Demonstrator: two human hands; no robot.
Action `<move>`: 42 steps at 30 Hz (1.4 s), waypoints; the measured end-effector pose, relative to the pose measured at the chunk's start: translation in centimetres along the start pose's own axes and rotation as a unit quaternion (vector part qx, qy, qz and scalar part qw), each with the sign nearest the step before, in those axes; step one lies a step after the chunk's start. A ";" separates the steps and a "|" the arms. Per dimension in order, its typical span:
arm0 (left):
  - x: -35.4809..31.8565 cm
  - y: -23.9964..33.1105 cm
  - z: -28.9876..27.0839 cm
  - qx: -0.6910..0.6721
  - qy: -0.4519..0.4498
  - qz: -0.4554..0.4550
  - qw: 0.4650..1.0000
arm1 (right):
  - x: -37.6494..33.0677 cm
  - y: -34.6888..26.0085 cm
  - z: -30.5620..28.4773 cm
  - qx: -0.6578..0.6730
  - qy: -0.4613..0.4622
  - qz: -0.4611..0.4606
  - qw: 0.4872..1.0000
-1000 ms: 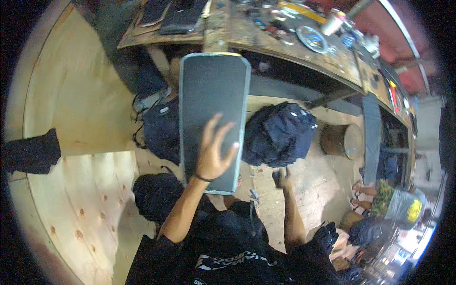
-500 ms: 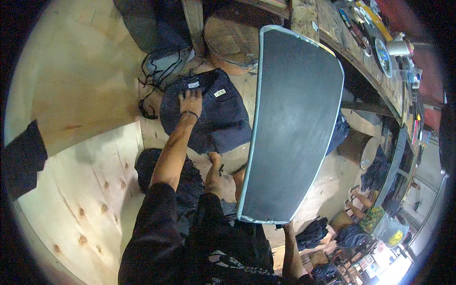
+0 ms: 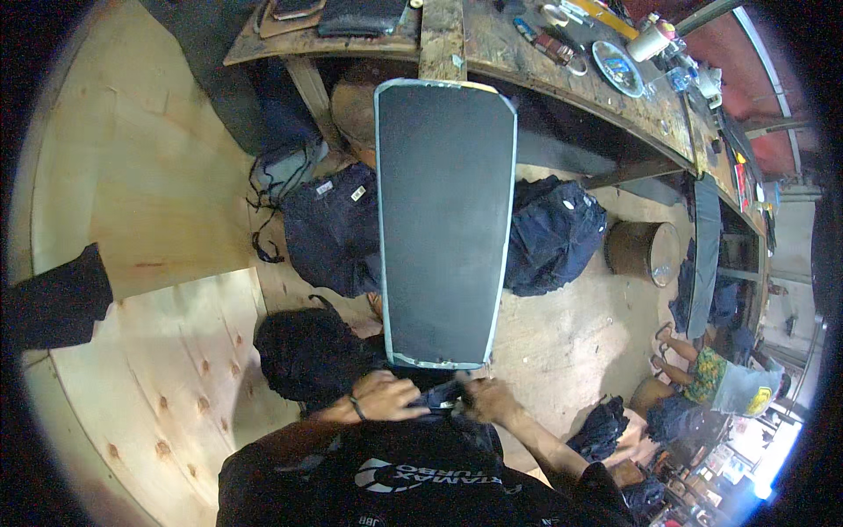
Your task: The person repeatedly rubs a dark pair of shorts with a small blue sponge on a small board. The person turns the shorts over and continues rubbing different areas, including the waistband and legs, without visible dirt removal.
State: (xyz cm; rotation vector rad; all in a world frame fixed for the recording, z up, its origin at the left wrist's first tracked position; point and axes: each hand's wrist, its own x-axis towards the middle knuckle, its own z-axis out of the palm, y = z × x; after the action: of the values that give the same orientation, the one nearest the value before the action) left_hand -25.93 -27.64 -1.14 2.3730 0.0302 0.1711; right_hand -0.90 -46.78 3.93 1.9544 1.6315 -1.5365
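Note:
A long dark padded board [image 3: 448, 228] with a pale taped edge stretches away in front of my body. At its near end, a dark garment [image 3: 439, 393] with a pale patch inside lies between my hands. My right hand [image 3: 488, 400] is closed on the garment's right edge, fingers partly blurred. My left hand [image 3: 383, 398], with a dark band at the wrist, is at the garment's left side; its fingers are smeared by motion, so its grip is unclear. Left of the board sits a pile of dark garments [image 3: 329, 228] with pale labels.
Another dark garment pile [image 3: 553, 233] lies right of the board, before a round wooden drum [image 3: 645, 253]. Black cloth [image 3: 303, 351] is heaped at my left. A cluttered wooden workbench [image 3: 527, 79] runs along the back. Another person [image 3: 724, 378] is at far right.
My left hand has come back from the left garment pile to the board's near end. My right hand is now beside it, with a dark garment between them. The view has shifted rightward.

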 end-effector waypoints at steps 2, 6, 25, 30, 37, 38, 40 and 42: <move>1.0 -1.2 -3.0 0.104 0.083 -0.010 0.991 | 0.2 1.9 -3.0 -0.029 0.008 0.065 0.997; 10.0 -4.8 -12.2 0.259 0.253 0.035 0.931 | 2.7 5.8 -11.4 0.130 0.222 -0.020 0.966; 33.5 -17.6 -12.3 0.220 0.136 -0.083 0.962 | 11.3 4.9 -22.9 0.141 0.305 0.171 0.926; 33.0 -12.2 -16.5 0.198 -0.147 -0.144 0.958 | 13.5 6.6 -23.9 0.196 0.292 0.217 0.911; 37.2 -13.2 -17.5 0.504 -0.213 -0.152 0.824 | 10.6 1.4 -23.4 0.177 0.346 0.287 0.875; 37.0 -13.8 -17.1 0.450 -0.155 -0.155 0.866 | 10.2 0.1 -23.0 0.169 0.398 0.284 0.856; 35.2 -14.5 -16.0 0.346 -0.018 -0.108 0.932 | 9.4 -2.6 -21.4 0.132 0.547 0.232 0.794; 32.3 -15.1 -15.1 0.322 0.113 0.020 0.940 | 8.8 -5.1 -19.3 0.155 0.650 0.078 0.739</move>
State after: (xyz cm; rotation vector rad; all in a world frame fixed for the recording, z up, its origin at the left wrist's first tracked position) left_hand 4.54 -4.07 2.94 2.9944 0.1711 0.5210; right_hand 5.09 -26.26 8.26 3.6200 1.3562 -0.1370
